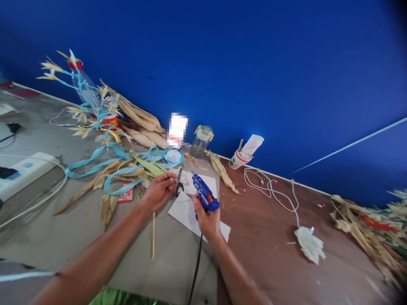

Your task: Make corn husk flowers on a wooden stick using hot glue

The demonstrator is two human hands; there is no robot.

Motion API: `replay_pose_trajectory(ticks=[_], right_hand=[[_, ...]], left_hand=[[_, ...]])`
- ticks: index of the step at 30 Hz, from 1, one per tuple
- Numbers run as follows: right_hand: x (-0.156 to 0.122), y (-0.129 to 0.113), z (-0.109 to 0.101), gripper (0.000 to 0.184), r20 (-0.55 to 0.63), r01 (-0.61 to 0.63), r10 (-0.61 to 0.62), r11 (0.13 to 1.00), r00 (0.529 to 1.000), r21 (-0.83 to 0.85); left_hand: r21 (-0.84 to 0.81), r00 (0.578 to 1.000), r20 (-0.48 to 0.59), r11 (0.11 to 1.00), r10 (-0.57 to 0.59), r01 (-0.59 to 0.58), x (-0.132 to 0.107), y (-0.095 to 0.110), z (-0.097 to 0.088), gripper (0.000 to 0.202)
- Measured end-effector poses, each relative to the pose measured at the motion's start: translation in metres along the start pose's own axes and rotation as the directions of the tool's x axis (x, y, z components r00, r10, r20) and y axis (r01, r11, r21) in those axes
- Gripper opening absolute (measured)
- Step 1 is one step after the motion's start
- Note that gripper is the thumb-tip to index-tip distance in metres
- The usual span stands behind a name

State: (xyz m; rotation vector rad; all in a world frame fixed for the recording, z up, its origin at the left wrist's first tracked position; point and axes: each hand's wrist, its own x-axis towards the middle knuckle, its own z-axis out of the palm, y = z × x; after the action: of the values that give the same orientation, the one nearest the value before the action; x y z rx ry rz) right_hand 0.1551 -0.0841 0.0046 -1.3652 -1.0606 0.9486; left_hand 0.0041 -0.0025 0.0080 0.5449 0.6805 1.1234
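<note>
My right hand point(206, 218) is wrapped round a blue hot glue gun point(205, 192), its nozzle pointing up and to the left. A black cord point(197, 269) runs down from the gun. To the left of the nozzle, my left hand point(160, 190) is closed in a pinch on a small pale piece point(176, 170) that looks like corn husk. Beside these fingertips lie black-handled scissors point(179, 189), partly hidden. Under the glue gun are white paper sheets point(184, 214). A thin stick point(153, 237) lies below my left hand.
Blue ribbon point(85, 168) and dried husks point(110, 207) spread leftward. Behind stand a bottle point(84, 87) with husk flowers on blue stems, a lidded jar point(202, 140) and a paper cup point(238, 159). A power strip point(34, 169) lies left, a white cable point(280, 199) right.
</note>
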Motion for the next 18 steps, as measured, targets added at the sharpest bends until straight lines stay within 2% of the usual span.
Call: replay_pose_trajectory(ticks=[7, 10, 12, 14, 16, 18], right_hand=[[-0.006, -0.020, -0.015, 0.026, 0.040, 0.109, -0.107, 0.992, 0.993, -0.064], [-0.007, -0.027, -0.028, 0.023, 0.048, 0.187, -0.181, 0.957, 0.982, -0.222], [-0.008, -0.026, -0.039, 0.022, 0.065, 0.215, -0.208, 0.866, 0.976, -0.452], [-0.009, -0.020, -0.049, 0.020, 0.084, 0.224, -0.229, 0.699, 0.970, -0.679], [-0.011, -0.012, -0.055, 0.016, 0.119, 0.219, -0.218, 0.525, 0.969, -0.823], [-0.014, -0.004, -0.059, 0.017, 0.160, 0.214, -0.163, 0.401, 0.974, -0.891]], left_hand=[[-0.065, 0.998, 0.039, 0.996, -0.052, 0.055, 0.000, 0.001, -0.002, 0.008], [-0.079, 0.996, 0.053, 0.994, -0.066, 0.070, -0.001, 0.003, -0.001, 0.008], [-0.075, 0.996, 0.061, 0.995, -0.066, 0.071, -0.001, 0.004, -0.001, 0.008], [-0.067, 0.996, 0.066, 0.995, -0.063, 0.067, 0.000, 0.003, -0.001, 0.007], [-0.064, 0.995, 0.073, 0.996, -0.064, 0.069, 0.000, 0.002, 0.000, 0.007], [-0.067, 0.994, 0.089, 0.995, -0.068, 0.074, 0.000, 0.000, 0.000, 0.008]])
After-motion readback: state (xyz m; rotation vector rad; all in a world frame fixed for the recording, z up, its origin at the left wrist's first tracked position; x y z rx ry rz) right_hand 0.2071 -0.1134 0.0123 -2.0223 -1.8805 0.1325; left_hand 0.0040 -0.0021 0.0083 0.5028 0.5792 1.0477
